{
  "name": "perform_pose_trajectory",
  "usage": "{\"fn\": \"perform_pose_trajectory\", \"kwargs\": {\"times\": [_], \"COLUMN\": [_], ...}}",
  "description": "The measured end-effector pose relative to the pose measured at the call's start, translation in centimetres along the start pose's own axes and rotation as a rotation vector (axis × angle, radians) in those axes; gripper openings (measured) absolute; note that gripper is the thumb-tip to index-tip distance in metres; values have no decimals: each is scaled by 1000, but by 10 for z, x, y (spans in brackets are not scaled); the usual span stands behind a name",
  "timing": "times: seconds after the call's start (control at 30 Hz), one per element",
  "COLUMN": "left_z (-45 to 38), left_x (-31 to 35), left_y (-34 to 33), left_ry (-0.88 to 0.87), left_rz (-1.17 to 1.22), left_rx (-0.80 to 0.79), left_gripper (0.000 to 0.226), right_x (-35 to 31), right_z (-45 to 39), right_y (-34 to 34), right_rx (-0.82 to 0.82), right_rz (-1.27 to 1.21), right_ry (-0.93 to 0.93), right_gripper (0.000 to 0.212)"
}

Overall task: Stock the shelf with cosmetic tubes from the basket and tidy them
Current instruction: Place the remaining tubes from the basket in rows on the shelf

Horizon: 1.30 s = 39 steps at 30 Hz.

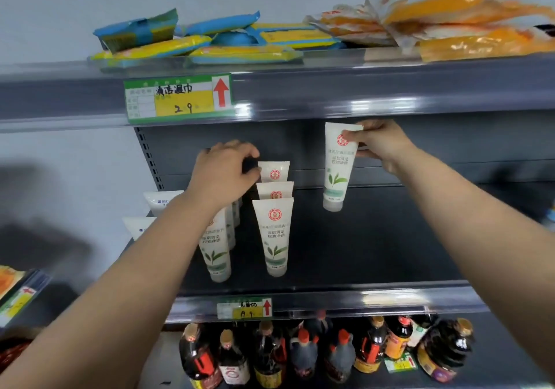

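Even, moderately bright light from above. Glare streaks the shelf edge rail (390, 106) toward 12 o'clock; soft shadows darken the wall (45, 208) at 9 o'clock. Wide-angle bending and blur smear packets (450, 22) near 1 o'clock.

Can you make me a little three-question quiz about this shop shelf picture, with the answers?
1. True or false: the right hand holds a white tube by its flat top end, cap pointing down.
2. What stands on the shelf under the tubes? A) dark bottles B) cereal boxes C) soap bars
3. Fill in: the arrows on the price tags are coloured ____.

Key
1. True. The tube hangs above the middle shelf, not yet set down.
2. A. Dark bottles with red and gold caps fill the bottom shelf.
3. Red. Both arrows point up.
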<state>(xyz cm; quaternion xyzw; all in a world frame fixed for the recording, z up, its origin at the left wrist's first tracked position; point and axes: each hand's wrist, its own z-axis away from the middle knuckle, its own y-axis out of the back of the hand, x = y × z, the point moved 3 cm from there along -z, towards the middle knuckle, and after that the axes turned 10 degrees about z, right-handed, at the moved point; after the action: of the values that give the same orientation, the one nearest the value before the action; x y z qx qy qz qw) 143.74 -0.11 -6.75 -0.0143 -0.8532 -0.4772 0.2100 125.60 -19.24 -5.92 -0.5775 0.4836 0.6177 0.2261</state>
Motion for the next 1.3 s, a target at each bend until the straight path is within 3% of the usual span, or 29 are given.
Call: {"fn": "perform_pose_trajectory", "kwargs": {"times": [0.1,0.17,0.27,0.53,0.87,1.3], "left_z": [-5,-4,-2,3,8,14], "left_x": [-21,-34,-49,-70,-77,-73], "left_y": [-2,-2,-2,1,3,14], "left_ry": [78,116,162,208,223,204], "left_rz": [-67,-91,-102,-26,99,73], "left_rx": [-52,-87,-106,-93,-136,-186], "left_gripper": [33,35,36,31,25,30], "right_x": [0,2,2,9,23,6], "right_z": [-28,-47,-66,-89,-92,-83], "right_y": [-24,-41,-69,-125,-135,-132], "right_rx": [-32,-77,-143,-208,-205,-158], "right_rz": [1,9,39,171,237,681], "right_ry": [-45,-70,-89,-86,-48,134], "right_gripper": [7,29,38,34,32,26]}}
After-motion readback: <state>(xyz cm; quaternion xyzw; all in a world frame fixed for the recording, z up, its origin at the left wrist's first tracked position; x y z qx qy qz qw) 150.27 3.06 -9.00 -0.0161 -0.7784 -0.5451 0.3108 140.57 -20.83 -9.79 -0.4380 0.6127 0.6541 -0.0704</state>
